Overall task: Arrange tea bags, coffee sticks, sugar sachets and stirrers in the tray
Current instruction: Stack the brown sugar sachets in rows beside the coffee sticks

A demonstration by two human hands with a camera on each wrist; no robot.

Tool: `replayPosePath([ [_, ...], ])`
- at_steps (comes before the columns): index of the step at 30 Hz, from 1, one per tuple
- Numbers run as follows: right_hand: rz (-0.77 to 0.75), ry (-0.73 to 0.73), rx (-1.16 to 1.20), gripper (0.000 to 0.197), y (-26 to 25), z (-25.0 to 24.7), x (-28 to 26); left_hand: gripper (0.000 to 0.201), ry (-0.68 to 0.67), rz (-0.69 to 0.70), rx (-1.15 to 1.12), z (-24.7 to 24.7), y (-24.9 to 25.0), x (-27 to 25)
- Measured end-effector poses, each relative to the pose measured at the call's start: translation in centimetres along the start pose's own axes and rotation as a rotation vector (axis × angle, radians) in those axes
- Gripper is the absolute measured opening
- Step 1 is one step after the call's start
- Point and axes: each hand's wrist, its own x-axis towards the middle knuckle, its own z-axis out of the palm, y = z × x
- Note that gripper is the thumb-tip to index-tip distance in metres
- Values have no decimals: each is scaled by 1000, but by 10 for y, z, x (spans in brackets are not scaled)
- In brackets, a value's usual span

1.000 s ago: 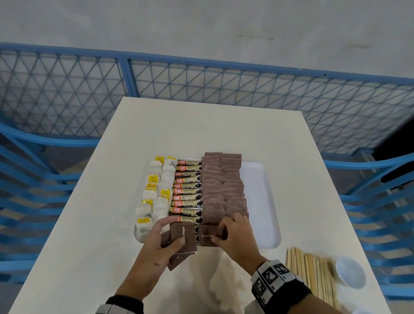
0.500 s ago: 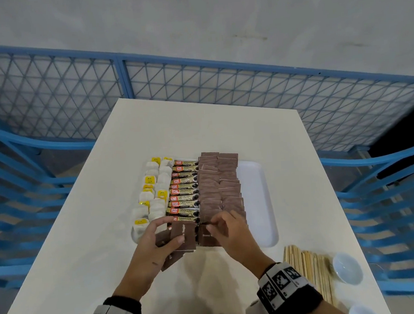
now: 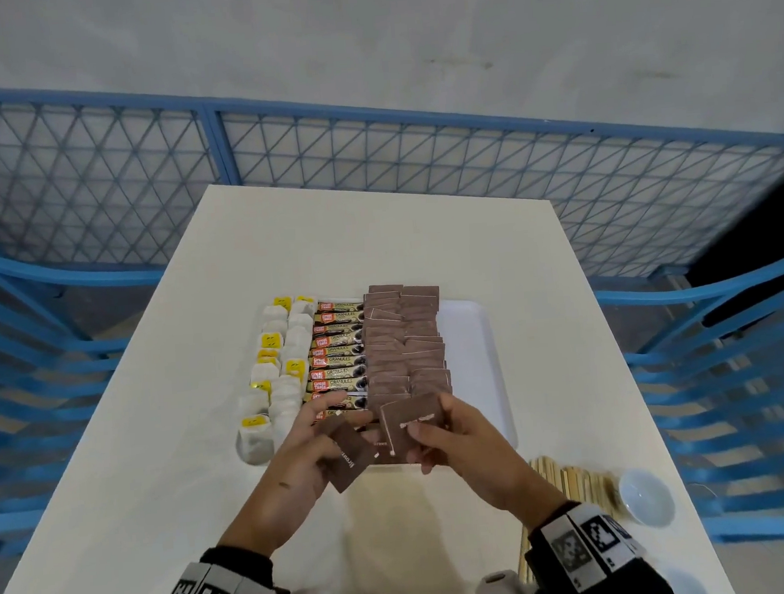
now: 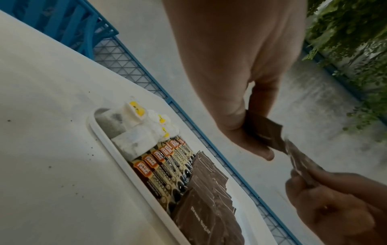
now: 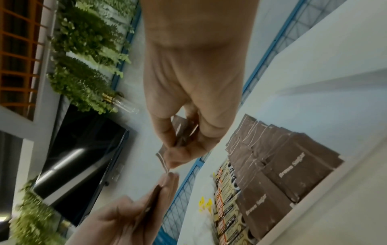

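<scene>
Both hands (image 3: 381, 441) grip sugar sachets (image 3: 410, 420) – above tray (image 3: 474, 337).

Tray (image 3: 481, 337): white. Table (image 3: 376, 233): off-white, plain. Tea bags (image 3: 287, 350): white with yellow tags. Coffee sticks (image 3: 339, 363): gold and black, with an orange-red logo patch and dark lettering. Sugar sachets (image 3: 404, 337): brown with pale edge lines and light lettering. Stirrers (image 3: 574, 479): pale wood. Small dish (image 3: 645, 497): white. Fence (image 3: 371, 159): blue frame, diamond mesh. Wristbands (image 3: 584, 547): black-and-white square marker pattern
</scene>
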Motion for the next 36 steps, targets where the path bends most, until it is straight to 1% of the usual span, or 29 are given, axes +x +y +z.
replayPosePath([
  [1,12,11,30,14,0,-3,-1,54,-8,13,31,-1,-1,0],
  [4,34,52,105,11,1,-11,-3,58,-9,44,91,-3,-5,-1],
  [8,48,113,127,13,8,-21,-6,53,-25,61,135,-5,-9,-1],
  [13,77,176,-71,6,23,-35,-7,48,54,59,223,-6,-14,7],
  [16,80,248,-132,11,33,-45,-5,30,125,68,264,-5,-15,13],
  [17,72,270,-153,12,36,-48,-4,25,137,72,312,-5,-16,16],
  [19,52,298,-245,9,40,-52,-1,21,138,88,481,-7,-19,24],
  [20,44,303,-326,8,43,-53,0,22,133,95,582,-8,-21,29],
  [22,34,300,-485,9,48,-52,5,31,95,122,756,-10,-25,39],
  [24,26,297,-590,16,55,-48,10,37,34,174,953,-7,-30,48],
  [25,17,296,-648,21,58,-47,12,37,13,197,1032,-5,-32,52],
  [26,7,299,-707,24,61,-46,14,33,-1,209,1079,-3,-35,55],
  [28,-3,305,-817,16,67,-45,18,19,-13,217,1154,-1,-41,61],
  [29,-12,307,-868,16,69,-45,19,14,-15,228,1206,-1,-44,63],
  [31,-23,297,-923,25,73,-46,20,17,-24,264,1303,-4,-50,65],
  [32,-28,290,-934,27,73,-47,19,18,-22,291,1342,-5,-53,65],
  [34,-44,276,-941,26,72,-47,18,21,-21,352,1384,-8,-55,62],
  [36,-54,286,-894,19,70,-48,19,22,-28,366,1385,-10,-56,60],
])
